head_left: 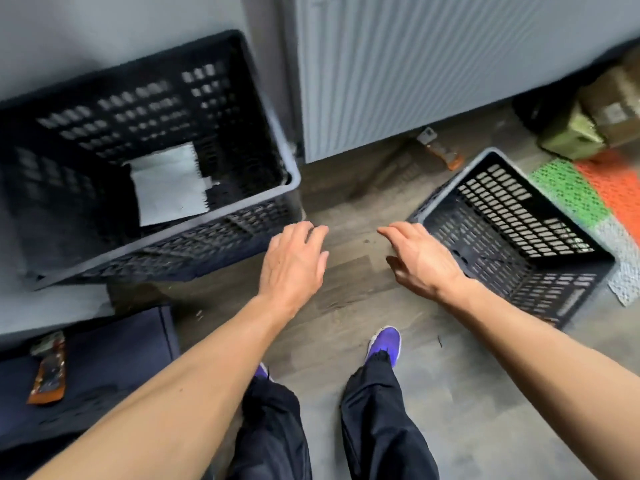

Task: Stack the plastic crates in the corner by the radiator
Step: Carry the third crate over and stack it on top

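A tall black slotted plastic crate stands in the corner at the left of the white radiator, with a white sheet of paper on its bottom. It looks raised off the floor, as if on another crate, though I cannot tell for sure. A second black crate sits on the wood floor at the right, open side up. My left hand hovers empty between the two crates, fingers apart. My right hand is also empty and spread, just left of the right crate's near corner.
A dark low cabinet top at the lower left carries an orange-brown tool. Cardboard boxes and a green, orange and white mat lie at the right. An orange-tipped object lies under the radiator. My feet stand on the floor below.
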`<act>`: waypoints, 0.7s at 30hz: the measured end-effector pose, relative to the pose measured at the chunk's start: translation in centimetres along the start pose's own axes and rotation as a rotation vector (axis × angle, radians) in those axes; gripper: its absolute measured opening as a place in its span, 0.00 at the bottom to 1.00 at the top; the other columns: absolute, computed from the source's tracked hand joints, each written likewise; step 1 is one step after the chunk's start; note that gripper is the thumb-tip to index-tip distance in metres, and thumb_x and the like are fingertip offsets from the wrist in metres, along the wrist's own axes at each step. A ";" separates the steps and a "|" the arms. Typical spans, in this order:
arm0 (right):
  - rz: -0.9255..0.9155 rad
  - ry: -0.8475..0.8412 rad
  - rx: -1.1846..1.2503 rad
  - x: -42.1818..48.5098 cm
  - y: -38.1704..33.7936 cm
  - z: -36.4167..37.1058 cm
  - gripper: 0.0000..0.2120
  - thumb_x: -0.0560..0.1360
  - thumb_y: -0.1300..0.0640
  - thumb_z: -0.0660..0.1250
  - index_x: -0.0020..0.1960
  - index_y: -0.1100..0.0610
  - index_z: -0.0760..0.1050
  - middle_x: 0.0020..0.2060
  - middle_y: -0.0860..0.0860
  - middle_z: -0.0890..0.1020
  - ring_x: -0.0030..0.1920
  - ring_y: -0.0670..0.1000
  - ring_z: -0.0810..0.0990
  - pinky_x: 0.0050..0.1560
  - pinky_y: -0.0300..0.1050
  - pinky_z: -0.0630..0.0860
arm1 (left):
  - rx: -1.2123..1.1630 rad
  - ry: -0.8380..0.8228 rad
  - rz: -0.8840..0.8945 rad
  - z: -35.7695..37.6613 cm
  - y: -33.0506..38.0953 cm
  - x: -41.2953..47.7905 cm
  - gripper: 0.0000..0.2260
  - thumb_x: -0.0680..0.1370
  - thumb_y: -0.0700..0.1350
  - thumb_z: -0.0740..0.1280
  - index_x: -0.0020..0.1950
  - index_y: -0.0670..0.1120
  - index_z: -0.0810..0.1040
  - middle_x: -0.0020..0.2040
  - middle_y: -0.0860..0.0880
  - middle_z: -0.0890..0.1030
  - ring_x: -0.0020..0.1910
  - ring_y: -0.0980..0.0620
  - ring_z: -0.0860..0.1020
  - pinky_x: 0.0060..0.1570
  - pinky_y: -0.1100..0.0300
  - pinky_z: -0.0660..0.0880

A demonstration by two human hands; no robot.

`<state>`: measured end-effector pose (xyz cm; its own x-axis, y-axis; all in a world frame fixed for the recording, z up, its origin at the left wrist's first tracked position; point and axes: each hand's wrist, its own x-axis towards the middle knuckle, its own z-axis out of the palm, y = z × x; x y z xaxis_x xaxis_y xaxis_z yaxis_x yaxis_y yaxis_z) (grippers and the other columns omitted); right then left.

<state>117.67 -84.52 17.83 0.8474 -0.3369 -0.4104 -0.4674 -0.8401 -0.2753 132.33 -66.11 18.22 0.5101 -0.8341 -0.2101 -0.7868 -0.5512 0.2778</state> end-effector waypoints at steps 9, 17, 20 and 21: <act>0.327 -0.015 0.160 -8.6 15.5 3.0 0.26 0.77 0.52 0.64 0.74 0.54 0.64 0.67 0.54 0.73 0.66 0.59 0.69 0.63 0.54 0.71 | 0.127 -0.223 0.273 5.5 17.1 7.9 0.23 0.78 0.52 0.64 0.72 0.49 0.66 0.67 0.48 0.70 0.67 0.46 0.67 0.62 0.52 0.67; 0.544 -0.066 0.309 -13.4 23.3 7.7 0.26 0.79 0.51 0.64 0.74 0.54 0.62 0.68 0.56 0.72 0.67 0.59 0.67 0.64 0.56 0.70 | 0.216 -0.387 0.443 12.0 25.0 11.3 0.23 0.76 0.51 0.67 0.70 0.48 0.67 0.64 0.48 0.72 0.65 0.45 0.68 0.62 0.52 0.67; 0.611 -0.088 0.358 -14.5 25.1 10.0 0.26 0.79 0.51 0.64 0.74 0.54 0.63 0.67 0.56 0.72 0.67 0.59 0.68 0.64 0.56 0.69 | 0.271 -0.421 0.528 14.7 26.0 12.3 0.24 0.77 0.51 0.66 0.71 0.48 0.66 0.65 0.48 0.71 0.65 0.46 0.68 0.63 0.52 0.66; 0.632 -0.105 0.376 -14.7 25.6 10.9 0.26 0.79 0.51 0.64 0.74 0.54 0.62 0.67 0.56 0.72 0.67 0.59 0.67 0.65 0.56 0.69 | 0.291 -0.436 0.553 15.7 26.1 12.8 0.24 0.77 0.51 0.66 0.72 0.49 0.65 0.66 0.48 0.70 0.66 0.46 0.67 0.64 0.52 0.66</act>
<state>90.48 -96.44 7.36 0.3685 -0.6496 -0.6650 -0.9286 -0.2906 -0.2307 112.87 -90.80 8.04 -0.1211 -0.8689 -0.4799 -0.9785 0.0232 0.2049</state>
